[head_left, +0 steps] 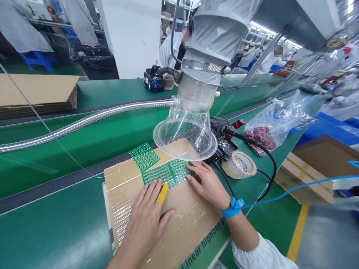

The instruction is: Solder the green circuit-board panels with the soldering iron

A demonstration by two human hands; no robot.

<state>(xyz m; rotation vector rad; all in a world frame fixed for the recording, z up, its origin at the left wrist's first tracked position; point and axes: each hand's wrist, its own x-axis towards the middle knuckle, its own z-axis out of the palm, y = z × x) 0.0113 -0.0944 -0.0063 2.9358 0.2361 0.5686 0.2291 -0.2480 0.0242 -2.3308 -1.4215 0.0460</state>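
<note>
Green workbench (pixel 56 239): I see it run from lower left toward upper right, with a cardboard stack (pixel 36 89) at upper left.
Cardboard sheet (pixel 185 220): film-wrapped, lying tilted across the lower centre of my view.
Circuit board panels (pixel 144 156): three green ones, side by side on the sheet in mid-frame; the one farthest left sits higher.
Left hand (pixel 148 215): lower centre, released, fingers extended onto the panels' near edge; I see a yellow finger cot (pixel 162 193) on one finger.
Right hand (pixel 210 185): right of centre, unclenched, fingertips and thumb spread at the rightmost panel's edge; blue wrist strap (pixel 233 208) below.
Clear fume hood (pixel 185 140): above the panels, upper centre, partly blocking my view.
Tape roll (pixel 238 165): right of the right hand, near black cables.
</note>
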